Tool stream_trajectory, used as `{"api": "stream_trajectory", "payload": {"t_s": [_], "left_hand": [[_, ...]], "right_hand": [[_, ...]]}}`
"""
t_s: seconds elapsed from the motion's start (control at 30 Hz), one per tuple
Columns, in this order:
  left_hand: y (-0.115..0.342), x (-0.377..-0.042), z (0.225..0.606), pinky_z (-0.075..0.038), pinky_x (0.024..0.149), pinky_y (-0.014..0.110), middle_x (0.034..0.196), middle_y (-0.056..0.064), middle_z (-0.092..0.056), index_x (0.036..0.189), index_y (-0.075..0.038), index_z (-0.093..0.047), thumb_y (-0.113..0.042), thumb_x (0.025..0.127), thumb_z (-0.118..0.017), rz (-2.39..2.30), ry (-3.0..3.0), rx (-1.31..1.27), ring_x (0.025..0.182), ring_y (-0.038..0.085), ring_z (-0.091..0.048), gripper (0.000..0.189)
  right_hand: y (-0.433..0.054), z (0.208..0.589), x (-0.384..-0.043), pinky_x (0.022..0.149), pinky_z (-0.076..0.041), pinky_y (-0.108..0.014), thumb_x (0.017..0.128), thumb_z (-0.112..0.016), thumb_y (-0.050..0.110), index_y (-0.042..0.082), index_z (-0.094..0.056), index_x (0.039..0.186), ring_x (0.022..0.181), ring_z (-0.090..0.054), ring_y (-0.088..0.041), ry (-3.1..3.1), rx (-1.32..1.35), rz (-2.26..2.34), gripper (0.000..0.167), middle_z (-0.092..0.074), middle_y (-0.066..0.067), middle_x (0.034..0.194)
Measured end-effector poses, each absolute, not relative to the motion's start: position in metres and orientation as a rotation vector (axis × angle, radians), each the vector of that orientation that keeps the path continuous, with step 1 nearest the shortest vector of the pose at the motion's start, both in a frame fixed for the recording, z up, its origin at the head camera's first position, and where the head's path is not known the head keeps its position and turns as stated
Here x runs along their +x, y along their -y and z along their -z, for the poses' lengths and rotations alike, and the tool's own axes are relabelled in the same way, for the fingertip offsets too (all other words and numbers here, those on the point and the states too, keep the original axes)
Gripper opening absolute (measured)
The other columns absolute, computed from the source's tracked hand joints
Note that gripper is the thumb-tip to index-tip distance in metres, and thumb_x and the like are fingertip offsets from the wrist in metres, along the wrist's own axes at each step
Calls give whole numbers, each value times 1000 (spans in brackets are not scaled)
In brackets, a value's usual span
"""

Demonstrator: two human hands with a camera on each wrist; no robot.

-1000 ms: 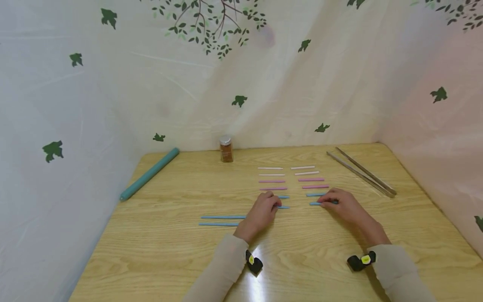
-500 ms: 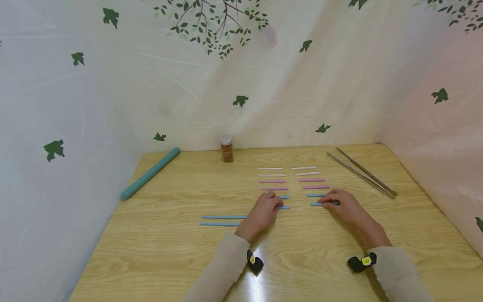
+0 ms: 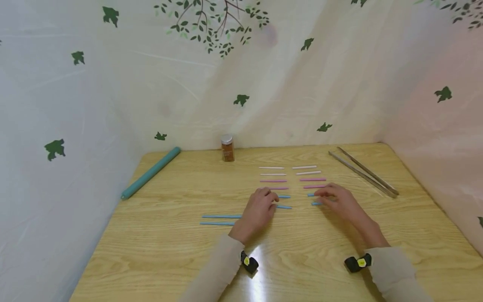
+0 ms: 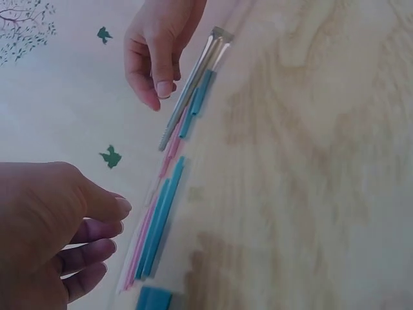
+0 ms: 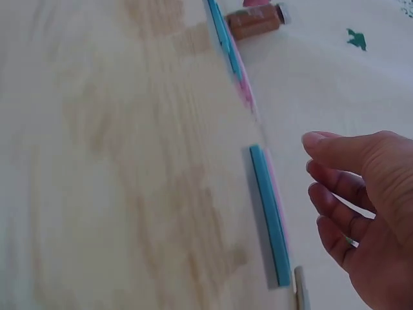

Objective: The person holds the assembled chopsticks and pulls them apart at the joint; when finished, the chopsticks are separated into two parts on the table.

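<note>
Just above the left group of thin sticks hovers my left hand [image 3: 258, 212], its fingers loosely bent. In the left wrist view a gap shows between its fingertips and the blue sticks [image 4: 161, 226]. My right hand [image 3: 341, 205] is over the right group, partly covering two short blue sticks [image 3: 316, 204] in the head view. The right wrist view shows thumb and fingers apart, holding nothing, beside a blue stick [image 5: 271, 219]. Farther back, each group has pink sticks [image 3: 312, 179] and white sticks [image 3: 304, 167]. Two longer blue sticks [image 3: 219, 216] run partly behind my left hand.
A small spice jar [image 3: 227, 150] with a silver lid stands at the back edge. A teal rod [image 3: 151, 173] lies slanted at the left edge of the wooden table [image 3: 158, 251]. Metal tongs [image 3: 356, 170] lie at the back right.
Both hands have let go of the near blue sticks and lifted slightly. The left has drawn back a little to the left. The sticks stay lying on the table.
</note>
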State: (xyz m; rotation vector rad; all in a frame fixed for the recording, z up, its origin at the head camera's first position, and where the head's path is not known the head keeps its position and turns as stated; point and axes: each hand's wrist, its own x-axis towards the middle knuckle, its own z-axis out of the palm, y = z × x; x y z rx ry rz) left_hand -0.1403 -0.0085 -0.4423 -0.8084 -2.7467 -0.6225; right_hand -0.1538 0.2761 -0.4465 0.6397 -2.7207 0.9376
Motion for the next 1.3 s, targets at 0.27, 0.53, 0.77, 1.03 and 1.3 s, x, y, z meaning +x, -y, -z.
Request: {"api": "stream_trajectory", "payload": {"t_s": [0.27,0.53,0.77,1.03,1.3], "left_hand": [[43,-146,439,-44,75,32,92,2,-57,99,-12,-68,-8,89,-63,686,2711,-760,83,20,-52,12],[89,-146,443,-46,81,34,92,3,-56,101,-9,-67,-8,91,-63,896,2758,-673,90,20,-54,11],[134,-141,442,-48,82,37,94,4,-59,103,-7,-68,-6,90,-64,1170,2759,-519,92,19,-57,13],[168,-130,443,-49,84,40,98,6,-61,106,-7,-66,-10,90,-65,1237,2768,-519,94,20,-58,16],[193,-119,450,-48,88,39,104,5,-60,109,-5,-65,-13,89,-67,1271,2861,-606,99,20,-57,21]], "right_hand": [[-243,439,-156,76,-49,-36,85,-70,7,7,-71,103,87,-57,-18,2718,635,-1023,18,-66,-4,98],[-210,439,-155,78,-49,-39,87,-69,11,5,-68,109,91,-58,-21,2704,696,-1113,23,-65,-8,102],[-182,440,-153,78,-50,-33,87,-70,10,4,-66,113,89,-59,-19,2671,756,-1227,27,-64,-10,100],[-153,440,-148,79,-51,-32,87,-70,11,1,-64,112,90,-60,-20,2674,815,-1308,28,-63,-11,100],[-126,444,-143,82,-51,-32,88,-69,17,1,-62,114,92,-58,-20,2751,935,-1326,31,-62,-11,103]]}}
